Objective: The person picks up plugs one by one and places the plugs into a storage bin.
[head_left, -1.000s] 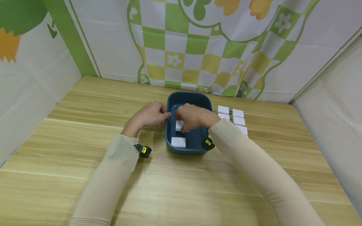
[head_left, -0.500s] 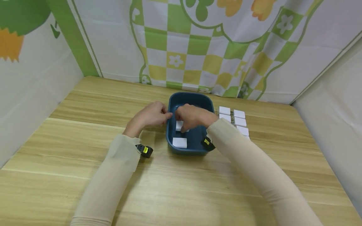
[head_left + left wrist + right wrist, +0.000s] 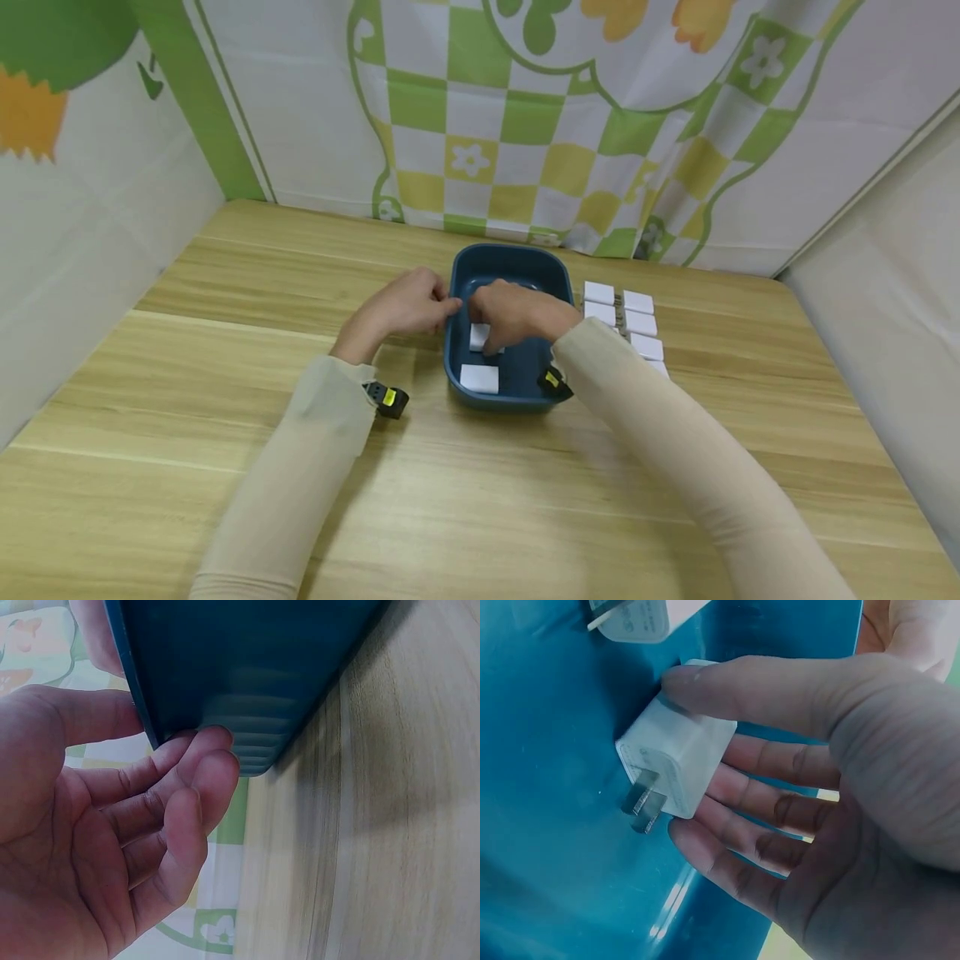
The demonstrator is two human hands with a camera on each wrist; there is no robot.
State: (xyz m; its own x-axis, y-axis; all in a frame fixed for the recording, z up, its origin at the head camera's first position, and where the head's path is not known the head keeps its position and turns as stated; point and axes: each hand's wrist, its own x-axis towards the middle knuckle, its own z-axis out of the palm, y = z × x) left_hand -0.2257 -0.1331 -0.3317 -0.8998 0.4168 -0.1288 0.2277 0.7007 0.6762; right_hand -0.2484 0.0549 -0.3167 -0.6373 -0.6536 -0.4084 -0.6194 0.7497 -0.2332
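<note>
R hand [image 3: 517,310] pinches charger [image 3: 671,735] (long axis diag., prongs [image 3: 649,813] down-left in wrist cam), L hand [image 3: 411,302] bin rim [image 3: 510,401].

A person's left arm [image 3: 266,500] and right arm [image 3: 705,458], in beige sleeves [image 3: 330,396], reach forward and angle inward, wrists [image 3: 352,342] bare. The left grip [image 3: 408,302] pinches, thumb [image 3: 105,716] extended, fingers [image 3: 216,780] bent and bunched, palm [image 3: 52,900] showing; the right grip [image 3: 522,312] also pinches, thumb straight, fingers slightly spread opposite.

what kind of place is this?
Likely a makeshift tabletop work booth: printed fabric hangs behind a wooden table, which holds a blue bin with white plug adapters.
</note>
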